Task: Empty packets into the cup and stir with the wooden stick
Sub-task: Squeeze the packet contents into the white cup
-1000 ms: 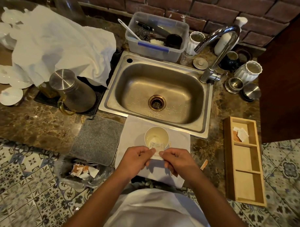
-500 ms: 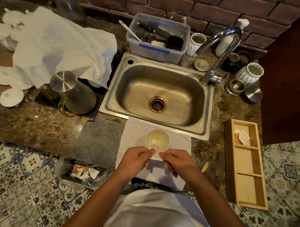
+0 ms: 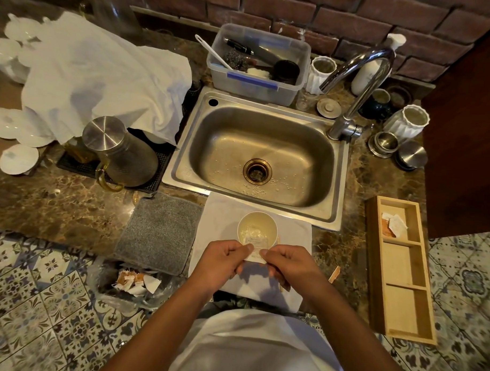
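Note:
A white cup (image 3: 258, 222) stands on a white cloth (image 3: 217, 220) at the counter's front edge, with pale liquid inside. Just in front of the cup, my left hand (image 3: 221, 261) and my right hand (image 3: 287, 263) pinch a small white packet (image 3: 255, 248) between them by its near edge. The packet leans over the cup's near rim. A thin wooden stick (image 3: 278, 238) shows at the cup's right side, mostly hidden by my right hand. Two more packets (image 3: 393, 224) lie in the far compartment of the wooden tray (image 3: 400, 315).
Behind the cup is a steel sink (image 3: 183, 166) with a tall faucet (image 3: 356, 78). A grey mat (image 3: 160, 232) lies left of the cloth, a metal jug (image 3: 120, 153) beyond it. A bag of torn wrappers (image 3: 132, 282) hangs below the counter. A torn scrap (image 3: 334, 274) lies to the right.
Both hands have stayed at the packet in front of the cup, with only small finger shifts. The camera view has drifted slightly.

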`<state>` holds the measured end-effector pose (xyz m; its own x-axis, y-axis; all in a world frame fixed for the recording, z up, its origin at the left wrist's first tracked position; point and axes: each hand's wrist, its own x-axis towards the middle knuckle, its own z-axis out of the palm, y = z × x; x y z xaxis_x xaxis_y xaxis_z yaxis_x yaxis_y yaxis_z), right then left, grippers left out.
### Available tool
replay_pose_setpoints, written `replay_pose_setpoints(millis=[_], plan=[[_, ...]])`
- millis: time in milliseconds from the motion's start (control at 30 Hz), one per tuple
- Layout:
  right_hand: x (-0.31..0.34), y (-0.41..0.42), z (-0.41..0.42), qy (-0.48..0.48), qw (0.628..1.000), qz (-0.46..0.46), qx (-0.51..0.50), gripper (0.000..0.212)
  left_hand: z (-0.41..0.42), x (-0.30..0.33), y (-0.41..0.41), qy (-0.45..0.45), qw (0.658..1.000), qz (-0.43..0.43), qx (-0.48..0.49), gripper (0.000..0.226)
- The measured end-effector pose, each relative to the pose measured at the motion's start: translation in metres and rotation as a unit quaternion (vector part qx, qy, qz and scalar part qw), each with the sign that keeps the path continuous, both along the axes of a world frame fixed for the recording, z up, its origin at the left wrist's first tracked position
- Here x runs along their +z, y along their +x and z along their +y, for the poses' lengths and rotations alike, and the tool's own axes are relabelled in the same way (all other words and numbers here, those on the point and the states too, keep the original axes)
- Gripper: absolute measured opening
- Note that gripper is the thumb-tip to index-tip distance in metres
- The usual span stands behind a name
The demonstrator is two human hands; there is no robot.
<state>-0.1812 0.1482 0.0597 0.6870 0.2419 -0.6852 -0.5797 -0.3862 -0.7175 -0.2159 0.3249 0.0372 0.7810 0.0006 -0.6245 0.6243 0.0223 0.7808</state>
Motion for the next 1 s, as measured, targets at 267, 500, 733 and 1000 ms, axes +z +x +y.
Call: replay_pose_setpoints(millis=[267, 500, 733, 1000], plan=[[-0.0005, -0.0007, -0.0001, -0.008, 1.000, 0.003, 0.001, 0.044, 0.0003, 0.0038, -0.0008, -0.007, 1.000, 0.009, 0.006, 0.040], [-0.0042, -0.0011, -0.0009, -0.014, 1.000, 0.005, -0.012, 0.043, -0.0010, 0.0059, -0.0016, -0.018, 0.999, 0.027, 0.025, 0.046], [-0.0059, -0.0017, -0.0031, -0.014, 1.000, 0.005, -0.017, 0.041, -0.0025, 0.0081, -0.0019, -0.019, 0.999, 0.031, 0.028, 0.046], [-0.0078, -0.0026, -0.0056, -0.020, 1.000, 0.011, -0.020, 0.038, -0.0045, 0.0086, -0.0031, -0.021, 0.999, 0.031, 0.026, 0.050]])
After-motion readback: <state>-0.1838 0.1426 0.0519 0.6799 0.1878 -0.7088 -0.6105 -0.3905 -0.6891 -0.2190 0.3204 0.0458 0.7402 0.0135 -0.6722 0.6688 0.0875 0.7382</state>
